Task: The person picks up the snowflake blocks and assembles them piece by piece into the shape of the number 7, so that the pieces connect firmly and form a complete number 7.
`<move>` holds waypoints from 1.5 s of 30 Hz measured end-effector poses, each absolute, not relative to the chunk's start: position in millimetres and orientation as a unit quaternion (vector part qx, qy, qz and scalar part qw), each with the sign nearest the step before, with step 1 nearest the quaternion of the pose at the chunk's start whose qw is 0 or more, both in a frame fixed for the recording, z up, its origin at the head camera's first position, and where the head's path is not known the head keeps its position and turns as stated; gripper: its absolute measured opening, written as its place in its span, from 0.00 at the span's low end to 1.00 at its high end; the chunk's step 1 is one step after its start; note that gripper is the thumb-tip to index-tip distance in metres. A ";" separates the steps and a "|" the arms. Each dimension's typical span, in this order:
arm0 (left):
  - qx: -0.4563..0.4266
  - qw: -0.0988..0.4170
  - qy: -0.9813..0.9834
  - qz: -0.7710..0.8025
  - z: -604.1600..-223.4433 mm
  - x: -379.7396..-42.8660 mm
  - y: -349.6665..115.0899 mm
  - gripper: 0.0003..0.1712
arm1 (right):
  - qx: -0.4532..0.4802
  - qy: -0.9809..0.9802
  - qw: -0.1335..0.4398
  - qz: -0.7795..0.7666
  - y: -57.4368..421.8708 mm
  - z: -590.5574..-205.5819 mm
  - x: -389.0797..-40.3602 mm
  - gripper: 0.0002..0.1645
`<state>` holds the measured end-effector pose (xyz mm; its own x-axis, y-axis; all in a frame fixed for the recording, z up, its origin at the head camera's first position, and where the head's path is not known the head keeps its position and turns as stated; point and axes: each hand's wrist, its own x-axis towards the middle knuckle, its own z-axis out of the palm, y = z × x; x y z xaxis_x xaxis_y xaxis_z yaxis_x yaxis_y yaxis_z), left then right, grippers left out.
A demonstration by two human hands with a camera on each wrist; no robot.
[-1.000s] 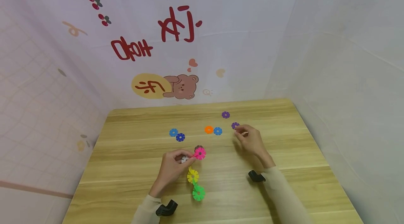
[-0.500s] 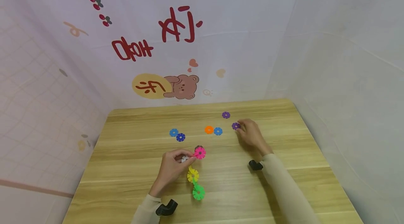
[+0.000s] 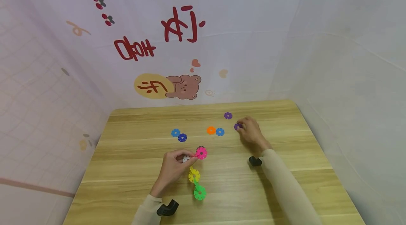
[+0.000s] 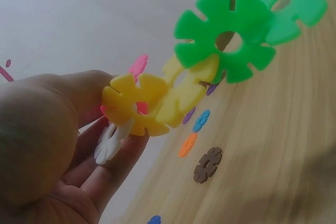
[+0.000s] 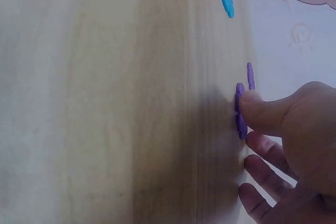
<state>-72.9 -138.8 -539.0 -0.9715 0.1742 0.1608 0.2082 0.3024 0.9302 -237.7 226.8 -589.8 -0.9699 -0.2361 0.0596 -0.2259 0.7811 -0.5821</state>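
Note:
My left hand (image 3: 173, 167) pinches a joined chain of plastic snowflake discs above the table. In the head view, the chain has a pink disc (image 3: 203, 154), a yellow disc (image 3: 194, 176) and a green disc (image 3: 200, 193); a white disc (image 4: 110, 144) shows at the fingers in the left wrist view. My right hand (image 3: 252, 131) is at a purple snowflake disc (image 3: 237, 126) lying towards the back right. Thumb and index finger pinch it at the edge, the thumb lying over the purple disc (image 5: 240, 121) in the right wrist view. My fingers partly cover it.
Another purple disc (image 3: 228, 116) lies farther back. An orange disc (image 3: 211, 130) and a light blue disc (image 3: 220, 132) sit mid-table, with light blue (image 3: 175, 133) and dark blue discs (image 3: 182, 137) to the left. A brown disc (image 4: 208, 165) lies behind the chain. Cloth walls surround the table.
My right hand has moved a little away from me and closed its thumb and finger onto the nearer purple disc. My left hand keeps holding the chain almost still.

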 end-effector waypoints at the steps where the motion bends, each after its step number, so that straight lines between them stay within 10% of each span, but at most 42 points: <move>1: -0.118 0.014 -0.806 -0.580 -539.0 -73.0 -138.7 0.04 | -0.122 0.944 0.009 -0.305 227.0 -589.7 -238.2 0.22; 45: -0.105 0.016 -0.801 -0.590 -539.8 -75.9 -126.8 0.16 | -0.165 0.821 0.005 -0.546 189.8 -550.6 -159.6 0.04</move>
